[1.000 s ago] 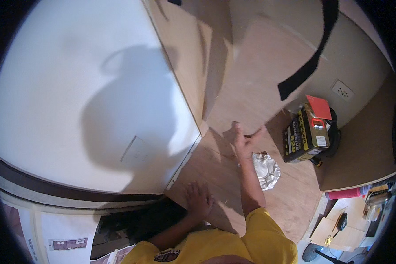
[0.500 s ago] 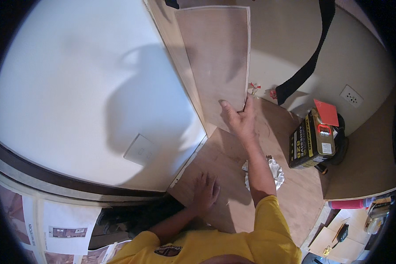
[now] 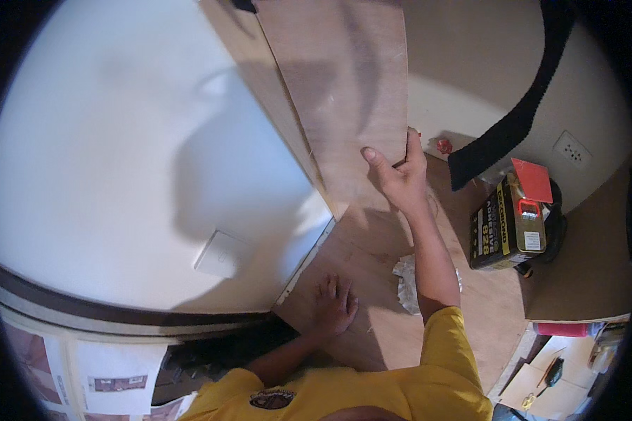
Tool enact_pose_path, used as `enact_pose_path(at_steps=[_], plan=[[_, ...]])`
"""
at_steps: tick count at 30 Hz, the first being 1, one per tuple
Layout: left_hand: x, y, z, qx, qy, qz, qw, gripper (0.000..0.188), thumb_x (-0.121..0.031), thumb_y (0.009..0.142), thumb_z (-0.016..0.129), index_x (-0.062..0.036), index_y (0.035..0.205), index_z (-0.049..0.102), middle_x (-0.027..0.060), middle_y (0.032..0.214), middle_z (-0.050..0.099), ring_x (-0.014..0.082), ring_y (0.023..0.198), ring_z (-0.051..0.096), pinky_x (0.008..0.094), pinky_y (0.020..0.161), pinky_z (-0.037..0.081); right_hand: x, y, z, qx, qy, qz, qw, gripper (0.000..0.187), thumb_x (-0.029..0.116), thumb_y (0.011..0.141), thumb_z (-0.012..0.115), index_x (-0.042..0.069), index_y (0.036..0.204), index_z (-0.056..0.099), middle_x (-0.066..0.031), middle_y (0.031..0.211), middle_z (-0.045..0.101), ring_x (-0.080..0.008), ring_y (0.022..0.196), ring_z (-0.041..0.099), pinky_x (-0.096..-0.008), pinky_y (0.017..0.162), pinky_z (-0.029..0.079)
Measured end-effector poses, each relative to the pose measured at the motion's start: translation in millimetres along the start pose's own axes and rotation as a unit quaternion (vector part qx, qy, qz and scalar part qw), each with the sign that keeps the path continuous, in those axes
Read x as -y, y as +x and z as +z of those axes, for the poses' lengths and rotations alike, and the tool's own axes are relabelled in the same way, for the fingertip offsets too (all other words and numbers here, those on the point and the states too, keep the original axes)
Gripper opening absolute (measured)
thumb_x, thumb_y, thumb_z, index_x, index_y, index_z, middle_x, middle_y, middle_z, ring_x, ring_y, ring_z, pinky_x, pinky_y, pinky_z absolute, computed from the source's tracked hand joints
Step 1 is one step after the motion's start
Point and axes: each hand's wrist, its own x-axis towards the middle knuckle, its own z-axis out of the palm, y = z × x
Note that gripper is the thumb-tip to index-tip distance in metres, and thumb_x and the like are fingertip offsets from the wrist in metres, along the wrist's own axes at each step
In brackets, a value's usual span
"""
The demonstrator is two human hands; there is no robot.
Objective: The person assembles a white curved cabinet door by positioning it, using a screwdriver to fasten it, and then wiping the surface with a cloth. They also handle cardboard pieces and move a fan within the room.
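A thin brown plywood panel (image 3: 347, 77) stands upright at the far side, its lower right edge gripped by my right hand (image 3: 404, 179). The thumb lies on the panel's face and the fingers wrap behind its edge, partly hidden. My left hand (image 3: 336, 306) rests on the wooden board (image 3: 369, 238) below, fingers stretched out and nothing in them. To the panel's left runs a pale wood strip (image 3: 260, 77) along the corner of the white wall. Crumpled silvery foil (image 3: 408, 286) lies on the board, partly behind my right forearm.
A black and yellow adhesive tin (image 3: 502, 224) with a red card (image 3: 532, 180) on top stands at right. A wide black strap (image 3: 505, 133) hangs nearby. Sockets (image 3: 572, 150) and a switch plate (image 3: 221, 254) sit on the walls. Scissors (image 3: 529, 401) lie lower right.
The panel has come closer and looks larger, its top edge now out of view. My right hand has shifted right with it. My left hand stays on the board.
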Motion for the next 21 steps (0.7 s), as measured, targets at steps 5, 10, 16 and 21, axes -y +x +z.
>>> enact_pose_path(at_steps=[5, 10, 16, 21], plan=[[-3.8, 1.8, -5.7, 0.024, 0.005, -0.009, 1.000, 0.060, -0.039, 0.097, 0.056, -0.0061, 0.145, 0.046, 0.0305, 0.149, 0.037, 0.0508, 0.141, 0.030, 0.0656, 0.115, 0.021, 25.4, 1.2, 10.2, -0.086, 0.049, -0.067, 0.993, 0.046, 0.020, 0.091, 0.076, -0.004, 0.121, 0.051, -0.0147, 0.107, 0.069, -0.0181, 0.098, 0.067, -0.0328, 0.083, 0.054], [-3.2, 5.5, -3.8, 0.023, -0.003, -0.005, 1.000, 0.061, -0.039, 0.096, 0.057, -0.0064, 0.146, 0.044, 0.0305, 0.150, 0.037, 0.0505, 0.143, 0.027, 0.0653, 0.116, 0.020, 39.4, 29.7, 10.7, 0.010, -0.122, -0.109, 0.987, 0.045, 0.020, 0.091, 0.076, 0.000, 0.122, 0.050, -0.0173, 0.103, 0.070, -0.0203, 0.098, 0.068, -0.0353, 0.083, 0.055], [-3.1, 2.7, -6.7, 0.053, 0.014, -0.024, 0.998, 0.062, -0.039, 0.096, 0.058, -0.0064, 0.147, 0.043, 0.0302, 0.149, 0.037, 0.0504, 0.144, 0.026, 0.0652, 0.116, 0.019, 46.0, 28.6, 10.5, -0.045, -0.070, -0.158, 0.984, 0.047, 0.019, 0.090, 0.076, -0.003, 0.122, 0.049, -0.0216, 0.104, 0.071, -0.0316, 0.092, 0.073, -0.0371, 0.080, 0.056], [-3.8, 6.4, 0.0, 0.020, 0.006, 0.003, 1.000, 0.061, -0.038, 0.097, 0.058, -0.0060, 0.147, 0.043, 0.0302, 0.149, 0.037, 0.0504, 0.143, 0.027, 0.0651, 0.116, 0.020, 79.9, 52.4, 12.4, 0.000, -0.099, -0.262, 0.960, 0.050, 0.016, 0.088, 0.077, -0.005, 0.124, 0.049, -0.0260, 0.102, 0.071, -0.0384, 0.092, 0.073, -0.0398, 0.078, 0.057]])
